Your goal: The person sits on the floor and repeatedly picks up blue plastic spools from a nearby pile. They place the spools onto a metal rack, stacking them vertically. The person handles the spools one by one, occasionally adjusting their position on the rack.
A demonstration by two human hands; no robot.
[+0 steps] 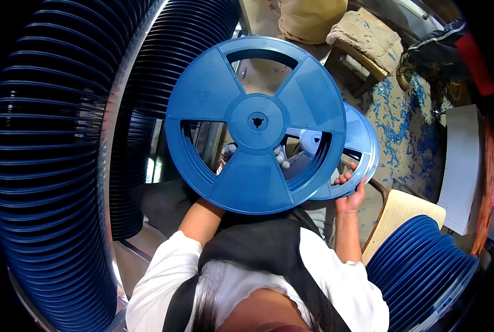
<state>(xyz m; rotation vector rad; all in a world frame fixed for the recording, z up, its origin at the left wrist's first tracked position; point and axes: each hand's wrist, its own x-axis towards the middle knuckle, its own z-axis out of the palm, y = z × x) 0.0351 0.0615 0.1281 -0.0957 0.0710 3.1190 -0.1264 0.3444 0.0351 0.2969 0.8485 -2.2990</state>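
A stack of large blue plastic reels [255, 182], each with a round hub and three cut-out windows, is raised in front of me, facing up. My left forearm goes under it, and a bit of my left hand [221, 166] shows through the lower-left window. Pale, covered fingertips appear on both sides of the bottom spoke; the rest of that hand is hidden. Partly behind this stack, at right, is a lighter-looking stack of blue reels [363, 130]. My right hand [351, 191] grips its lower right rim, with bare fingers curled in at a window.
Long rows of dark blue discs [59, 149] fill the left side, along a metal rail [114, 110]. At lower right, more blue reels [418, 265] rest by a wooden chair [404, 207]. A cloth-covered stool [366, 41] and blue scraps [393, 124] on the floor lie beyond.
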